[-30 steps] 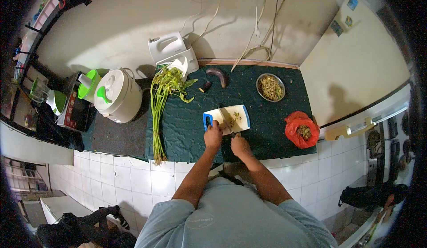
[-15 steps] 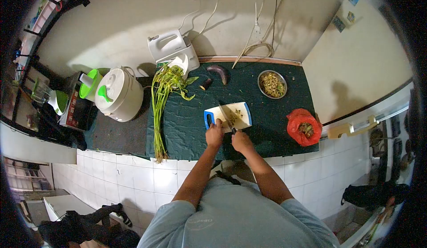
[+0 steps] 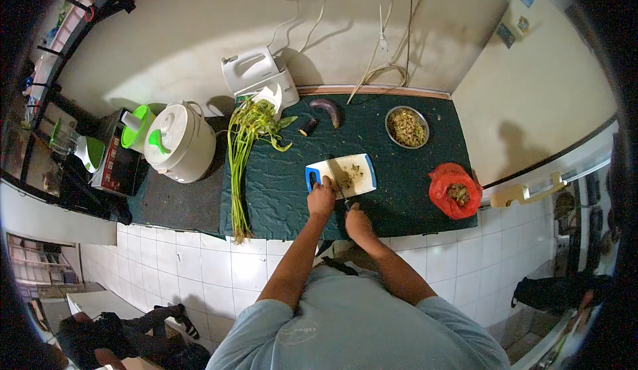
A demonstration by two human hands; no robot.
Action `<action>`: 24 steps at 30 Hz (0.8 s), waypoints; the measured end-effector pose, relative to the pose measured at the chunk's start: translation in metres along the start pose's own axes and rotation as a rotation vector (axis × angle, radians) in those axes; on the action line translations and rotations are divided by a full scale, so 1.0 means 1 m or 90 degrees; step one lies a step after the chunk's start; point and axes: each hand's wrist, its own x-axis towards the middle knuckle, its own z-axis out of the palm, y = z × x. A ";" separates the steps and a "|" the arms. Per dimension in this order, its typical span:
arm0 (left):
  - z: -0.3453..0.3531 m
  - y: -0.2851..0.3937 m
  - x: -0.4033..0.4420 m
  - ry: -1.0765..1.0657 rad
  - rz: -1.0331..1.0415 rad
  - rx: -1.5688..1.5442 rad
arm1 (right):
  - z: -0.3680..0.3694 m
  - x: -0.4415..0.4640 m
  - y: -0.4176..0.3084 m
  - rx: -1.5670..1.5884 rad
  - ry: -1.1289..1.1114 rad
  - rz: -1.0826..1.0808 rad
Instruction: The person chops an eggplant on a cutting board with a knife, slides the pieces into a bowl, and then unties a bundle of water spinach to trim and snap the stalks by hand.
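A: In the head view, what is the right hand (image 3: 359, 225) doing?

B: Its fingers are wrapped round the dark handle of a knife (image 3: 338, 182). The blade runs far and slightly left, across the cutting board (image 3: 363, 184).

A: And the left hand (image 3: 321, 199)?

B: It is at the near left part of the board, close beside the blade, with its fingers bunched together. I cannot tell whether they pinch a piece or only press down.

A: Where is the food being cut?

B: Small chopped pieces (image 3: 355, 170) lie loose on the board, mostly to the right of the blade. The board's blue handle end points left.

A: What is around it on the green cloth (image 3: 399, 200)?

B: On the far side, a whole eggplant (image 3: 327, 111) with a short cut piece (image 3: 308, 128) just left of it. To the left, a long bunch of leafy greens (image 3: 240, 171) has its stems pointing near.

A: And to the right?

B: A metal bowl (image 3: 410, 146) of chopped food at the far right, and an open red bag (image 3: 438, 185) at the near right, with scraps inside.

A: Further left?

B: A white cooker (image 3: 174, 145) with a green lid handle, well apart from both hands.
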 end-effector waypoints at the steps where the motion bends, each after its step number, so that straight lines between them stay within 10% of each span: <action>1: 0.002 0.000 0.000 -0.007 -0.022 0.005 | -0.002 -0.001 -0.001 0.000 -0.001 0.000; 24: 0.004 0.000 0.001 -0.005 -0.058 -0.034 | -0.004 0.000 -0.013 -0.005 -0.012 0.000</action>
